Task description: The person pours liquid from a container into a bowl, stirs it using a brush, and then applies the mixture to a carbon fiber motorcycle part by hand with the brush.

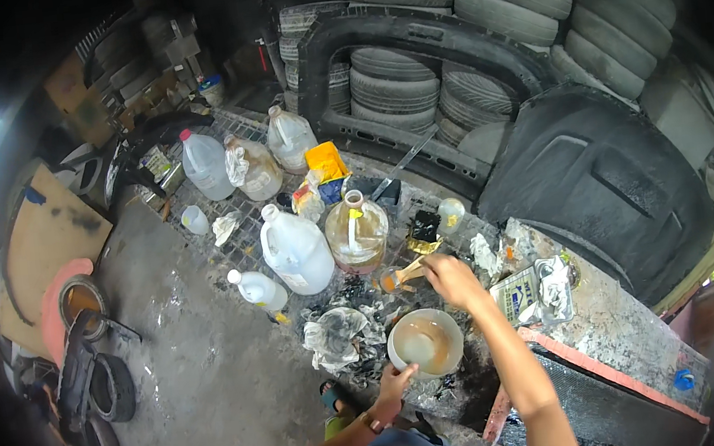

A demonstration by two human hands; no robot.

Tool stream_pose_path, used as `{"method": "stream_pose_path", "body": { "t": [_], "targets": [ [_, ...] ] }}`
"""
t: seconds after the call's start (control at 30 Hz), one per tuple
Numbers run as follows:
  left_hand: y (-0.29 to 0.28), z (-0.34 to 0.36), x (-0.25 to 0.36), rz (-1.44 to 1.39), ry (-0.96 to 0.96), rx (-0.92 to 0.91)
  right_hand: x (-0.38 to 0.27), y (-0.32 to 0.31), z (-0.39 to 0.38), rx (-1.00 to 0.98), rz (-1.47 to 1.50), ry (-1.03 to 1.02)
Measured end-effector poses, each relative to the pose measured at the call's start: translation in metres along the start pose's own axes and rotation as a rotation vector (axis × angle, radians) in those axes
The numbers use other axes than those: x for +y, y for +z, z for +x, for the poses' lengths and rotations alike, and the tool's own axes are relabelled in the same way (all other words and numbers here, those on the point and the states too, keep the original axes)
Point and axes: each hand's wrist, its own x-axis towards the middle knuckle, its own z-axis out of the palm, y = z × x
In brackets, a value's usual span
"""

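Observation:
My left hand point(393, 387) grips the near rim of a whitish bowl point(454, 348), with a thin layer of cloudy tan liquid inside. Beyond the bowl, my right hand point(452, 279) is closed around a light wooden-handled tool point(412, 270). The tool points left toward a small clear cup point(388, 281) with orange-brown contents; whether its tip is inside I cannot tell. A crumpled, stained plastic sheet point(341, 338) lies left of the bowl. Behind the cup stands a stained jug point(357, 233) holding some brownish liquid, beside a translucent white jug point(297, 251).
A small white bottle point(257, 291) stands at the table's left edge. More jugs point(207, 165) and a yellow packet point(327, 162) sit farther back. A rectangular tin point(516, 296) and a pink-edged black panel point(606, 397) are at right. Stacked tires point(395, 88) and a black hood point(606, 188) stand behind.

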Motion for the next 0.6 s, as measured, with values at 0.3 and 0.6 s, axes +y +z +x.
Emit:
{"method": "stream_pose_path", "body": {
  "t": [0.3,0.6],
  "targets": [
    [-0.074,-0.152,0.061,-0.247,-0.002,0.113,0.083,0.120,0.091,-0.487,-0.813,-0.105],
    [-0.168,-0.226,0.036,-0.304,0.424,0.329,0.048,0.062,0.076,-0.311,-0.416,0.025]
  ]
}}
